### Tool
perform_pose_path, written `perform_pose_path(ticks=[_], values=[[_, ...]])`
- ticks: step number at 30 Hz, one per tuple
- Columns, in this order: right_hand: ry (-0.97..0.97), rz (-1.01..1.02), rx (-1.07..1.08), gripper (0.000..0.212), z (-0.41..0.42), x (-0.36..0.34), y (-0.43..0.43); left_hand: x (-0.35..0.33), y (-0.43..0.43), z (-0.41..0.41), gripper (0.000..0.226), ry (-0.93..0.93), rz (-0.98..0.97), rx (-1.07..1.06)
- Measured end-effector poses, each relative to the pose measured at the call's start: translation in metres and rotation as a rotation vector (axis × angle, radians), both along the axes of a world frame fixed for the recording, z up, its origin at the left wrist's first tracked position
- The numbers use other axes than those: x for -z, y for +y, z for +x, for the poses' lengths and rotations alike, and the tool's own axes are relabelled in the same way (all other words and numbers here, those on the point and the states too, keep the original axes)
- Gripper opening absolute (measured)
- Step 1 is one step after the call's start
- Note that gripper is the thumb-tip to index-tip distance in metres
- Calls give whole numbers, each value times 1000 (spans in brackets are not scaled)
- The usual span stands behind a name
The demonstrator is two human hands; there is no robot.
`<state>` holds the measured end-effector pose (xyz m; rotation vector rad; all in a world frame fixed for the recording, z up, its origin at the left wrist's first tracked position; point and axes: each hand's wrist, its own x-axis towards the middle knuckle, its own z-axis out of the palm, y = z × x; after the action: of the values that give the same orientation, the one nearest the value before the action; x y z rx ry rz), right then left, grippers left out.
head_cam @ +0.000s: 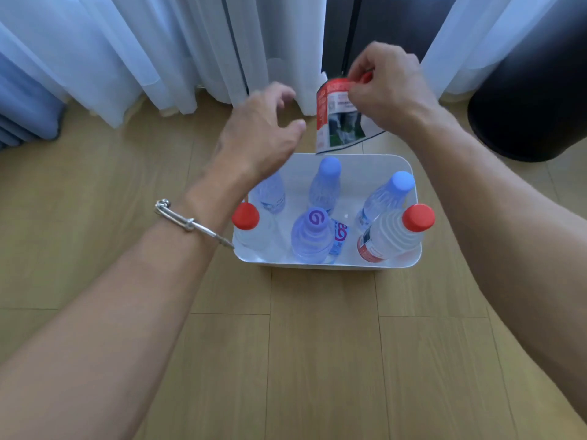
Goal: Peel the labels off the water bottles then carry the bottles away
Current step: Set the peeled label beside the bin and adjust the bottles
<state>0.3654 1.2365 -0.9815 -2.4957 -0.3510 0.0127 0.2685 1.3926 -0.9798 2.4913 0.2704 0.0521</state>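
Looking down at a white tub (pixel 365 173) on a wooden floor (pixel 317 360), with six water bottles inside it. The right hand (pixel 387 90) is raised over the tub's far edge. Its fingers (pixel 360 66) pinch the top of a red and white label (pixel 336 122), which hangs loose and seems free of any bottle. The left hand (pixel 263 131), blurred, hovers beside it over the tub's far left corner, fingers loosely spread and holding nothing.

In the tub, the leaning red-capped bottle (pixel 397 233) at front right wears a red label, and the purple-capped bottle (pixel 313 233) at the front has a printed one. The other red-capped bottle (pixel 246 217), at front left, looks bare. Three blue-capped bottles stand behind. A dark round bin (pixel 524 106) stands near the tub on the right, by pale curtains (pixel 127 42).

The step in hand appears to be getting rid of the peeled label. It is best kept out of the tub, perhaps dropped in the dark bin, so that it cannot cling to the bottles. The free left hand could then lift a labelled bottle by its body while the right picks at the label's seam.
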Motion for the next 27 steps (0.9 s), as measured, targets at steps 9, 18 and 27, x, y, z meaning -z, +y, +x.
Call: perform_pose_path(ticks=[9, 18, 27], values=[[346, 471, -318, 16, -21, -22, 38, -12, 21, -8, 72, -109, -194, 89], [422, 206, -428, 20, -51, 9, 78, -2, 71, -28, 8, 274, 57, -148], [439, 178, -351, 24, -51, 19, 73, 46, 92, -57, 28, 615, 50, -238]])
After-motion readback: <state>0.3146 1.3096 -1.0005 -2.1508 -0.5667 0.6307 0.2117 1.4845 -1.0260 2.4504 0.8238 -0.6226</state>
